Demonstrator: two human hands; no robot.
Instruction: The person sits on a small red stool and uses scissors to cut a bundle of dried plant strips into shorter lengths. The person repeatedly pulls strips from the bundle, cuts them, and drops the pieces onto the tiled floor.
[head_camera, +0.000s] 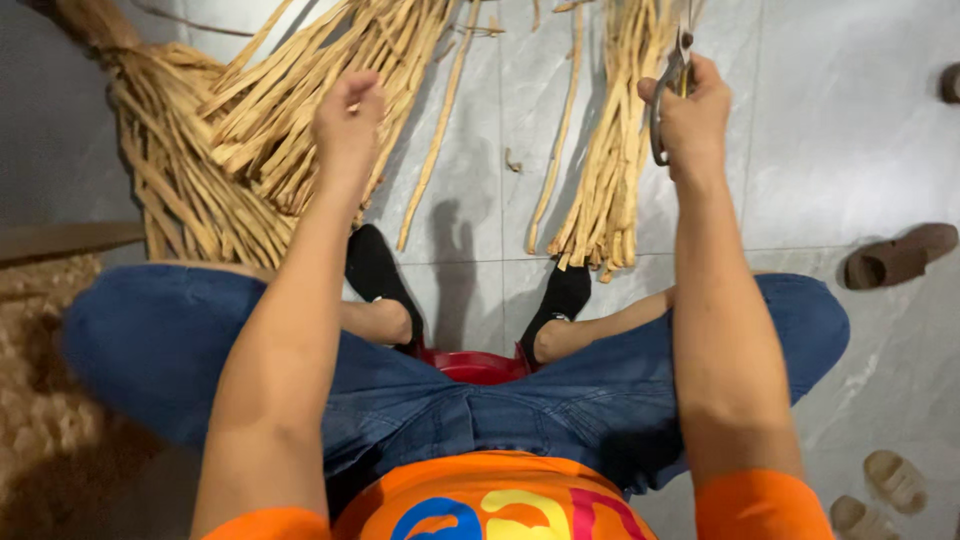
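Here we sit on a red stool (478, 366) over a grey tiled floor (850, 130), arms stretched forward. Farthest to the left of our left hand lies a large heap of tan fibre strips (190, 170), fanned out loosely and reaching under the hand itself. Our left hand (348, 115) is curled into a fist above that heap; whether it pinches a strip we cannot tell, as the fingers hide what is inside. Between the two hands, single strips (440, 125) lie apart on the floor, two long ones that we can count, plus a small scrap. Just left of and below our right hand rests a second, tidier bundle (605, 190), its near ends lying roughly level; it reads to us as the trimmed lot, so some of the work looks done, while the much bigger loose heap suggests most is left. Our right hand (692, 115) is closed around one pair of metal scissors (668, 95), blades pointing away, raised just above the tidy bundle. To the right of that hand we count one brown sandal (900, 257) well apart, and two pale sandals (880, 495) near our right knee. So: two piles, one pair of scissors, three sandals.
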